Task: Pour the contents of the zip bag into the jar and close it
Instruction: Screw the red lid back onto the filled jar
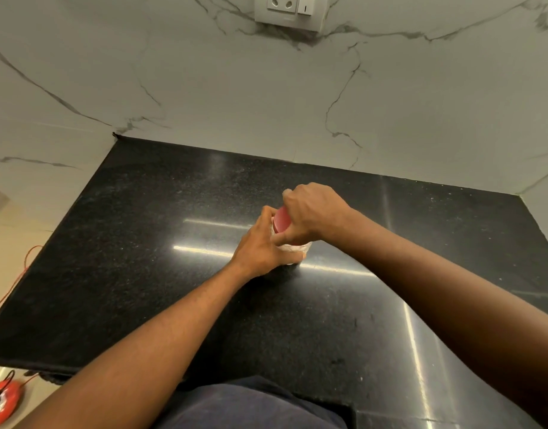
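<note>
Black polished stone makes up the bench (161,243), glossy enough to mirror strips of light, and a smooth-bottomed jar could skate on it if twisted without support. Nearest the camera a dark garment shows at the bench's front edge, and both bare forearms reach forward from there to meet mid-bench.

The left hand (262,247) wraps the lower body of the jar (294,247), its grip closed round the clear wall just above the stone. The jar stands on the bench, roughly upright as far as the hands allow one to see, and something pale shows through the wall; what it is cannot be told. The right hand (313,213) sits over the red lid (282,219), grip clamped on its rim, thumb on the near side.

In my judgement this is the closing step. The jar looks small and light, rigid, whether plastic or glass I cannot tell, and its smooth wall may slip. The body is best held low and firm against the twist. The lid's rim is the place for the turning hand, with even pressure so the thread seats straight.

No zip bag is in view. Beyond rises the veined marble wall (266,103) with a socket plate (289,10).
</note>
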Demonstrator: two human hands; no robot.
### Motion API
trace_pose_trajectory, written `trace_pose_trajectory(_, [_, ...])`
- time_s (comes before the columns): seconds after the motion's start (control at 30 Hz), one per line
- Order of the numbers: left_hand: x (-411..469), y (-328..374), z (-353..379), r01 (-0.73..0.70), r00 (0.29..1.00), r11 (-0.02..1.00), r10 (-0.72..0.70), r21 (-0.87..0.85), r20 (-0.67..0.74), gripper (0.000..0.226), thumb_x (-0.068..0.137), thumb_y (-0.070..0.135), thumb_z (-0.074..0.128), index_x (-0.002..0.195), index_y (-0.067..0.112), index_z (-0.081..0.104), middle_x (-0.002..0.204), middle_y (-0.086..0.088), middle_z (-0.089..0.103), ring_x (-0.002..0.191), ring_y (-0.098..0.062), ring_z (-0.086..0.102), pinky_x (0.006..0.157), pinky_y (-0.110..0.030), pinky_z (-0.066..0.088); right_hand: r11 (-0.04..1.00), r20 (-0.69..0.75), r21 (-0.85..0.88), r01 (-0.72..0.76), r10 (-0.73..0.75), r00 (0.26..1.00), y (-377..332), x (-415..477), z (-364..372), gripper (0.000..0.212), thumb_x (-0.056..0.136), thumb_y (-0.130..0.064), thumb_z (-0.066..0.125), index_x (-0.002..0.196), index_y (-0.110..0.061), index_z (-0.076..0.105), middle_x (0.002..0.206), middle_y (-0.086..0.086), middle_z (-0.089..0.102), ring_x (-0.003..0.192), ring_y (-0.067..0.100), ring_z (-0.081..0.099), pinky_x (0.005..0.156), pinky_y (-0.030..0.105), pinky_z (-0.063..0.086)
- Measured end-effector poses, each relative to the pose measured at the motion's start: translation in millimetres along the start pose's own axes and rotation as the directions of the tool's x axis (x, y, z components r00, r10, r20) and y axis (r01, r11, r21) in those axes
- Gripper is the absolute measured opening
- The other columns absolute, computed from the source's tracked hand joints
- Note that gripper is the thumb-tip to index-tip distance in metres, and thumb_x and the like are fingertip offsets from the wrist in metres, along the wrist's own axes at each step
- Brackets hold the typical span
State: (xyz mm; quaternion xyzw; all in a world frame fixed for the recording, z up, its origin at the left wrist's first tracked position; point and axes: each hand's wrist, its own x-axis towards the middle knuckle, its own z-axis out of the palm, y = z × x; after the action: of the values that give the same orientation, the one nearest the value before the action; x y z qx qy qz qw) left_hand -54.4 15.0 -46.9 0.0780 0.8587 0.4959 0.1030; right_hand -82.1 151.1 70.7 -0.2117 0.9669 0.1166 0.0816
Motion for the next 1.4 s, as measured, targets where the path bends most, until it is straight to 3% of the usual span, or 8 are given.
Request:
trace_pose_trajectory(0.13, [-0.4, -5.9, 1.2, 0.014, 1.0, 1.0, -0.014, 0.001, 0.0, 0.082, 0.048, 0.071, 0.092, 0.107, 0.055, 0.036, 0.105, 0.021, 0.064, 0.091, -0.001, 0.065, 0.065, -0.028, 0.057, 0.996, -0.028, 0.063, -0.069, 0.071, 0.997, 3.4, -0.6, 7.9, 0.08, 0.078, -0.088, 0.052, 0.101, -0.013, 0.071, 0.078, 0.0, 0.064, 0.061, 0.014, 0.055, 0.053, 0.027, 0.041])
trace_pose_trajectory(0.33, [-5.0, -10.3, 0.7, -0.004, 1.0, 1.0, 0.004, 0.011, -0.024, 0.096, 0.047, 0.075, 0.092, 0.122, 0.061, 0.034, 0.114, 0.027, 0.062, 0.1, 0.005, 0.063, 0.08, -0.027, 0.057, 0.967, 0.099, 0.16, 0.196, -0.214, 0.972, 29.2, -18.0, 7.6, 0.096, 0.076, -0.046, 0.083, 0.157, -0.046, 0.031, 0.147, -0.002, 0.048, 0.115, 0.023, 0.062, 0.086, 0.035, 0.057])
trace_pose_trajectory(0.53, [-10.3, -14.2, 5.0, 0.013, 0.992, 0.993, 0.002, 0.12, -0.123, 0.083, 0.046, 0.08, 0.085, 0.107, 0.047, 0.038, 0.095, 0.027, 0.064, 0.082, 0.01, 0.061, 0.062, -0.019, 0.043, 0.967, -0.033, 0.187, 0.176, -0.172, 0.984, 26.3, -10.1, 10.5, 0.088, 0.071, -0.059, 0.081, 0.149, -0.03, 0.053, 0.12, 0.003, 0.072, 0.093, 0.02, 0.063, 0.064, 0.024, 0.042])
trace_pose_trajectory(0.73, [-9.3, -16.6, 7.4, -0.009, 0.993, 0.986, 0.028, 0.166, -0.116, 0.084, 0.047, 0.079, 0.085, 0.104, 0.042, 0.036, 0.092, 0.025, 0.062, 0.077, 0.006, 0.061, 0.054, -0.021, 0.041, 0.984, -0.148, 0.149, -0.097, 0.119, 0.982, 5.1, -14.5, 25.8, 0.084, 0.076, -0.094, 0.046, 0.081, -0.013, 0.066, 0.061, -0.002, 0.055, 0.055, 0.018, 0.056, 0.044, 0.024, 0.034])
trace_pose_trajectory(0.83, [-8.3, -18.8, 5.7, -0.005, 0.993, 0.987, 0.024, 0.158, -0.115, 0.084, 0.048, 0.078, 0.086, 0.106, 0.044, 0.036, 0.093, 0.025, 0.062, 0.079, 0.004, 0.063, 0.058, -0.023, 0.045, 0.993, -0.094, 0.12, -0.019, 0.03, 0.995, 5.6, -16.4, 19.4, 0.085, 0.082, -0.089, 0.048, 0.114, -0.013, 0.066, 0.097, 0.006, 0.071, 0.076, 0.021, 0.066, 0.061, 0.03, 0.052])
trace_pose_trajectory(0.93, [-7.2, -21.1, 5.3, -0.019, 0.993, 0.99, 0.035, 0.14, -0.116, 0.092, 0.048, 0.075, 0.087, 0.121, 0.047, 0.039, 0.101, 0.027, 0.062, 0.092, -0.005, 0.067, 0.076, -0.032, 0.055, 0.961, 0.127, 0.202, 0.187, -0.215, 0.968, 15.1, -17.2, 6.7, 0.094, 0.08, -0.052, 0.08, 0.159, -0.036, 0.031, 0.159, 0.006, 0.043, 0.126, 0.029, 0.059, 0.095, 0.039, 0.057])
trace_pose_trajectory(1.03, [-7.6, -21.7, 5.9, -0.028, 0.992, 0.991, 0.044, 0.133, -0.122, 0.092, 0.048, 0.078, 0.086, 0.121, 0.045, 0.041, 0.098, 0.033, 0.06, 0.09, -0.002, 0.064, 0.085, -0.037, 0.059, 0.954, 0.09, 0.209, 0.213, -0.236, 0.968, 19.0, -15.5, -1.7, 0.088, 0.078, -0.031, 0.083, 0.155, -0.041, 0.041, 0.15, 0.004, 0.053, 0.123, 0.026, 0.06, 0.09, 0.036, 0.057])
trace_pose_trajectory(1.4, [-6.0, -16.9, -1.8, -0.042, 0.997, 0.991, 0.05, 0.128, -0.059, 0.084, 0.05, 0.075, 0.087, 0.112, 0.045, 0.04, 0.099, 0.03, 0.06, 0.094, -0.009, 0.066, 0.091, -0.048, 0.06, 0.987, 0.043, 0.151, 0.061, -0.068, 0.997, 11.7, 0.9, 2.5, 0.088, 0.07, -0.069, 0.083, 0.138, -0.018, 0.06, 0.121, 0.006, 0.072, 0.099, 0.024, 0.07, 0.069, 0.028, 0.049])
